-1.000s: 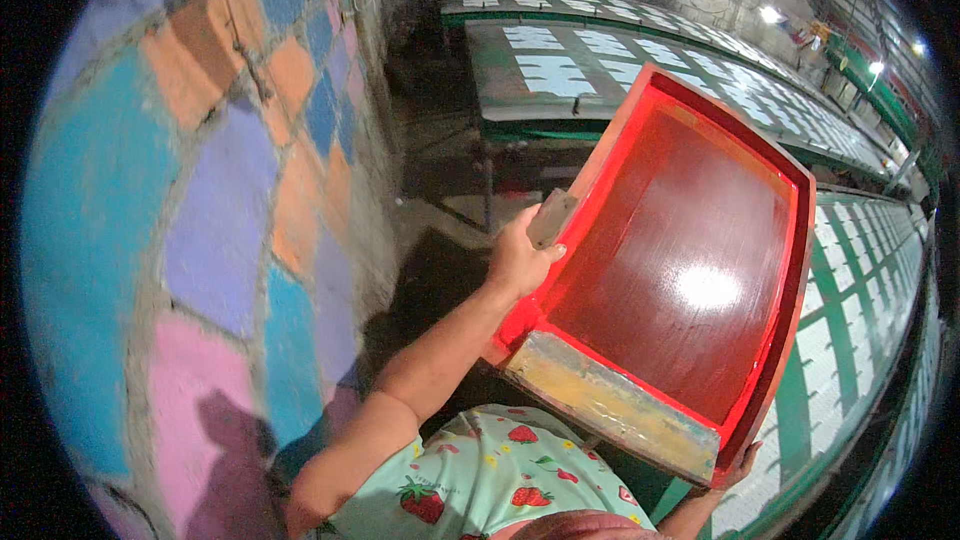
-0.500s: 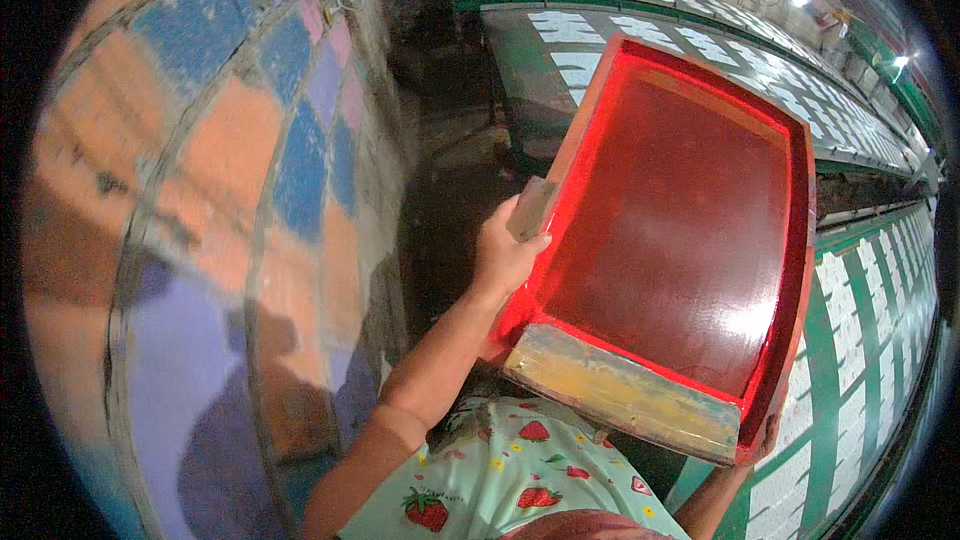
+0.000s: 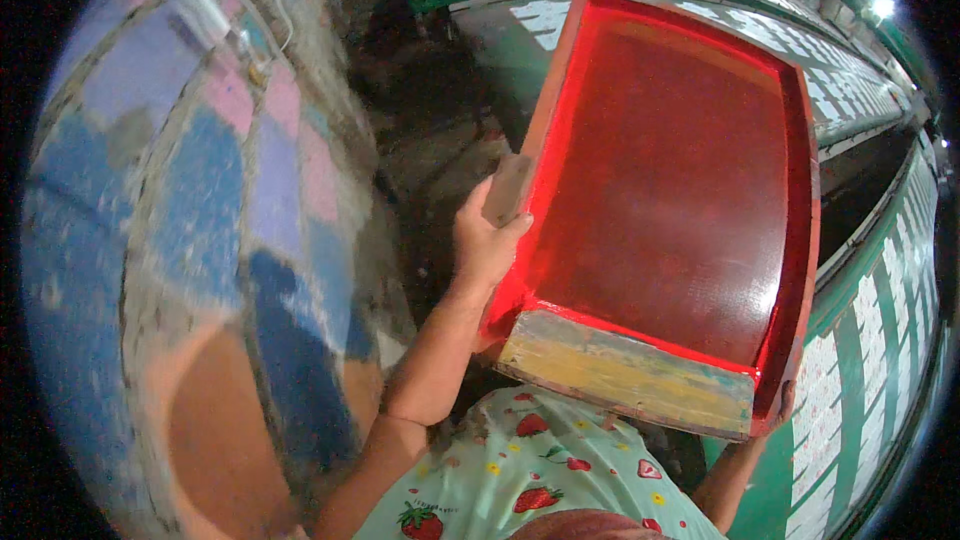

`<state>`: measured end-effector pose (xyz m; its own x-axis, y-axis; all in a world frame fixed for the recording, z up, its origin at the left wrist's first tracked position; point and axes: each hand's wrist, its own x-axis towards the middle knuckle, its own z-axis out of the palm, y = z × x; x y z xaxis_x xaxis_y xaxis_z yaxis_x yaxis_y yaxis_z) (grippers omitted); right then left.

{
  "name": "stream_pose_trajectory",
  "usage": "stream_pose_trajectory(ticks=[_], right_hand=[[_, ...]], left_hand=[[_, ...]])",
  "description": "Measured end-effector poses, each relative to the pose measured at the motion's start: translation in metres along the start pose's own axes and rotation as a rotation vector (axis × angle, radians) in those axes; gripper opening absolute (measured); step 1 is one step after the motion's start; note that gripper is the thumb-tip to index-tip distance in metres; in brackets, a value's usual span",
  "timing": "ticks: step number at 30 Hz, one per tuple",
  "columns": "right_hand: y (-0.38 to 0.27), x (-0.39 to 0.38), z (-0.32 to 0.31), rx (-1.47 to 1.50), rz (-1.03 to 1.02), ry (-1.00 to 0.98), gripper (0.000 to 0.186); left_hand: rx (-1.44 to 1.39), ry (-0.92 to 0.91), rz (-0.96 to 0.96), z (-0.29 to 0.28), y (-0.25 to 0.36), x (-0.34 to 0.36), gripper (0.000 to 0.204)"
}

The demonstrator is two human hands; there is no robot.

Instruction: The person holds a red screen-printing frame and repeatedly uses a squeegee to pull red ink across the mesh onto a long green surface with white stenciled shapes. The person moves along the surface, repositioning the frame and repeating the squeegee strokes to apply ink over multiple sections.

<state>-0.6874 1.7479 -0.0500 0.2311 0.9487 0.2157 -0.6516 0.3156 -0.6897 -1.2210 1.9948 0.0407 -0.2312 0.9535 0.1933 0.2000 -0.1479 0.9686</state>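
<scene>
A wooden screen frame (image 3: 665, 190) coated in bright red, with dark red glossy mesh and a yellow-grey stained lower rail, is held in front of my body. My left hand (image 3: 485, 235) is closed on its left edge at a grey block fixed there, thumb over the block. My right hand (image 3: 780, 410) grips the lower right corner, mostly hidden behind the frame. My printed mint shirt (image 3: 525, 480) shows just below it.
A painted patchwork wall (image 3: 180, 220) runs along my left, with white cables (image 3: 280, 10) high on it. Long green printing tables (image 3: 500, 20) with white pieces lie beyond the frame; another (image 3: 855, 380) runs along my right. A dark gap (image 3: 410, 120) lies between wall and tables.
The view has moved along the wall, bringing the cables into sight. The frame now appears higher in the picture and more upright, both hands still on it.
</scene>
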Motion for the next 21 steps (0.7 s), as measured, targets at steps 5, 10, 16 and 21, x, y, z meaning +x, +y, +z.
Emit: stream_pose_trajectory(ticks=[5,10,16,21], right_hand=[[0.113,0.114,0.027,0.011,-0.183,-0.017,0.08],[0.197,0.198,0.044,0.042,-0.058,0.137,0.086],[0.275,0.32,0.109,0.014,-0.073,0.157,0.084],[0.358,0.427,0.192,-0.057,-0.126,0.221,0.086]], left_hand=[[0.111,0.032,0.082,0.006,-0.045,0.143,0.076],[0.126,-0.032,0.053,-0.008,-0.063,0.274,0.076],[0.103,-0.008,-0.025,-0.036,-0.113,0.412,0.072],[-0.003,-0.041,0.007,-0.064,-0.169,0.558,0.072]])
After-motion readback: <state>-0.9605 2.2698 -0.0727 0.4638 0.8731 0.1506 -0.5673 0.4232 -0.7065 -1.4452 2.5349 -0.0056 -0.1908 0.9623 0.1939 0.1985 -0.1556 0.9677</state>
